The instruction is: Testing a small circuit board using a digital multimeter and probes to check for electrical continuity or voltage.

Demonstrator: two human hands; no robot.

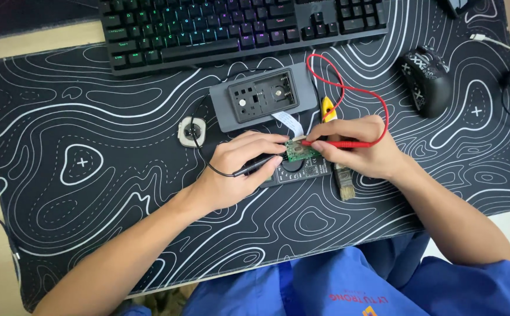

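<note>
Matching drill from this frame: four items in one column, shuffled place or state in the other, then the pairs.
Items:
1. red probe
2. black probe
3. mouse
4. brush

Places or states:
A. on the mat, far right, untouched
B. held in the left hand
C. lying under the right wrist, bristles toward the person
D. held in the right hand, tip on the small green circuit board

Pairs: 1-D, 2-B, 3-A, 4-C
</note>
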